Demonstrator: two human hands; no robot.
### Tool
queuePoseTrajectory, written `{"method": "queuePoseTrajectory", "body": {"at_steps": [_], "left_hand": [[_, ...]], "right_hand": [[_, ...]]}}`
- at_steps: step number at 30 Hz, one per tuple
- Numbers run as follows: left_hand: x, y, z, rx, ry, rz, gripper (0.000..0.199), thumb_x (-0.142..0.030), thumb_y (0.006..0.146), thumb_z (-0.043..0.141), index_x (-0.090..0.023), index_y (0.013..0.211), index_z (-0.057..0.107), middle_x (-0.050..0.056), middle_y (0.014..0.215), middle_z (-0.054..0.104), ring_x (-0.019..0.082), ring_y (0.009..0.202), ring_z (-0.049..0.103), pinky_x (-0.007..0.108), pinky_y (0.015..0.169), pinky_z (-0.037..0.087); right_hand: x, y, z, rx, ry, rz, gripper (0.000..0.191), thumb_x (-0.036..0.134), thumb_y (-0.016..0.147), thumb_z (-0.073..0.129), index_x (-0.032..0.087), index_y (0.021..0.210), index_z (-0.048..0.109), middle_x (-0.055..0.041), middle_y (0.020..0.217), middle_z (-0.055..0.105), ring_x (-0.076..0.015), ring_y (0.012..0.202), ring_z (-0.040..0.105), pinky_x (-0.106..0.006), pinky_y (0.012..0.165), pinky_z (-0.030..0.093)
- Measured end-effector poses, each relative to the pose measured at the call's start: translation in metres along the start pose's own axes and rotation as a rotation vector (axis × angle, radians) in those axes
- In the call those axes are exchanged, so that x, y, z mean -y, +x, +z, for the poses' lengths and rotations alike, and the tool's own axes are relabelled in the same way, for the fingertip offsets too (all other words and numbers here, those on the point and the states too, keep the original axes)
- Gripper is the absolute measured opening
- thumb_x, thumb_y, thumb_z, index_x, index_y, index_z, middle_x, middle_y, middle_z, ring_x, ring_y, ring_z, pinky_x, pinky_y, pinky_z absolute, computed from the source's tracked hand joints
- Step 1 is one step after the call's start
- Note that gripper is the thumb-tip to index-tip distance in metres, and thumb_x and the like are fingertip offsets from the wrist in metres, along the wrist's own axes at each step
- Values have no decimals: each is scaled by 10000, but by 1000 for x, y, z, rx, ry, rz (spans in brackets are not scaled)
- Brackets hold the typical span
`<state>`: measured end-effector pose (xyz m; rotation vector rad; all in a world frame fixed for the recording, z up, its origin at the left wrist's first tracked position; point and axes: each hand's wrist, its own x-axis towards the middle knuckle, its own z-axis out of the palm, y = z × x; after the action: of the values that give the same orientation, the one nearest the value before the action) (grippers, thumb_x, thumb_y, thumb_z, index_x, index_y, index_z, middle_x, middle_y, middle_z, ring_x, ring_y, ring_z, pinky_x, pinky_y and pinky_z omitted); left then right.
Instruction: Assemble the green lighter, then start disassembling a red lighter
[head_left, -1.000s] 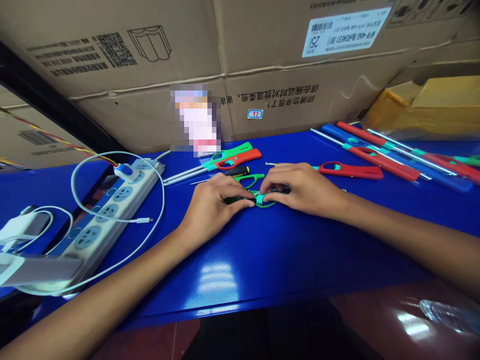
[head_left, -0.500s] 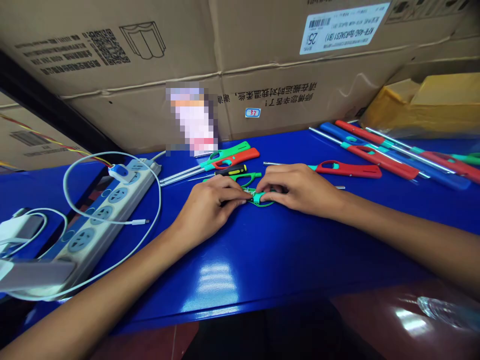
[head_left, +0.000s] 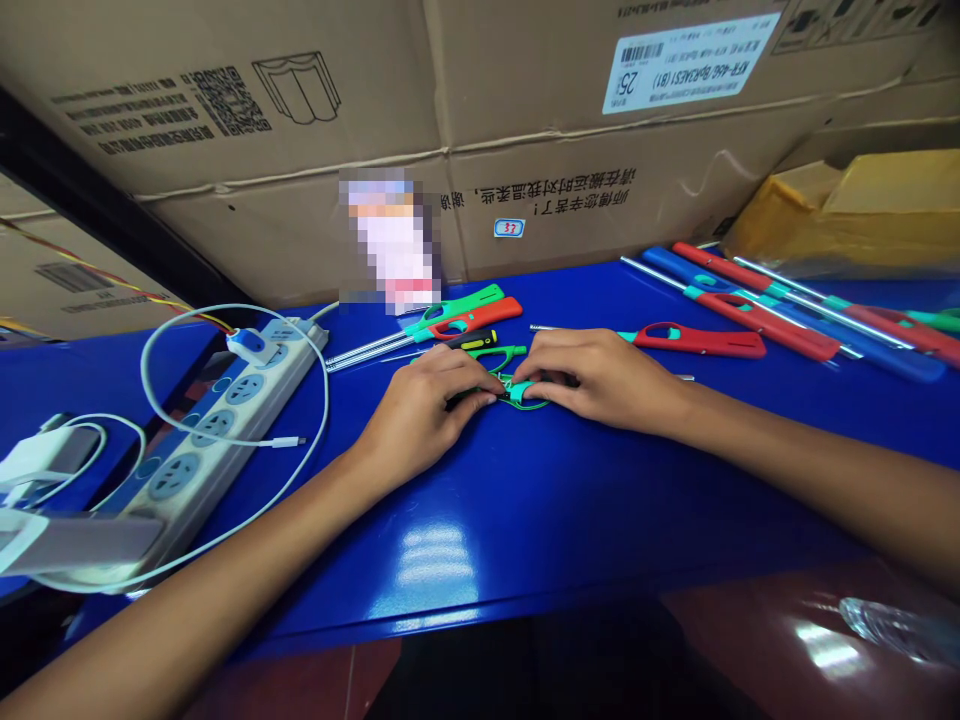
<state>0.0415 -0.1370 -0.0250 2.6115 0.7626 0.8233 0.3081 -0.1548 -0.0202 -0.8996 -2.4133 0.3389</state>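
At the middle of the blue table, both hands work on an opened green lighter casing (head_left: 534,405), mostly covered by the fingers. My left hand (head_left: 424,405) is closed in a pinch at the casing's left end, by a small dark part too tiny to name. Thumb and fingertips of my right hand (head_left: 600,378) pinch a teal lighter trigger (head_left: 518,392) at the casing. Just behind the hands lie a green lighter handle piece (head_left: 504,356) and a yellow-and-black screwdriver (head_left: 480,341). A red stick lighter (head_left: 697,341) rests behind my right hand.
Green and orange-red stick lighters (head_left: 484,312) lie before a blurred phone (head_left: 397,245) leaning on a cardboard box (head_left: 540,140). Several red and blue lighters (head_left: 780,325) lie at right near a yellow package (head_left: 885,205). A power strip (head_left: 217,430) with a white cable (head_left: 324,400) is at left.
The view has shifted slightly, so the scene on the left appears a little further right. Both hands stay in nearly the same pinch at the green casing.
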Motion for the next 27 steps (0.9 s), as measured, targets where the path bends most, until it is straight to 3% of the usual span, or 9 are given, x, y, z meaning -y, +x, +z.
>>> {"method": "queuePoseTrajectory", "body": {"at_steps": [8, 18, 27], "left_hand": [[-5, 1, -2, -11, 9, -23, 126, -109, 975, 760, -192, 1068, 739, 4, 991, 773, 162, 926, 704, 291, 871, 541], [-5, 3, -2, -4, 120, 55, 96, -168, 1059, 649, -191, 1118, 722, 48, 1050, 754, 208, 990, 685, 342, 894, 541], [-2, 3, -2, -23, -36, 0, 82, -196, 1033, 711, -207, 1083, 775, 26, 1021, 797, 176, 954, 717, 313, 895, 559]], "right_hand": [[-1, 1, -4, -4, 23, -12, 76, 185, 1003, 730, 174, 1074, 755, -55, 995, 737, -180, 820, 656, -302, 748, 463], [2, 2, -7, -8, 23, 6, 79, 203, 1008, 691, 176, 1070, 733, -61, 997, 731, -166, 782, 627, -290, 702, 448], [0, 5, -26, 176, 36, 130, 113, 250, 955, 726, 200, 1025, 799, -15, 862, 735, -148, 697, 606, -296, 675, 427]]}}
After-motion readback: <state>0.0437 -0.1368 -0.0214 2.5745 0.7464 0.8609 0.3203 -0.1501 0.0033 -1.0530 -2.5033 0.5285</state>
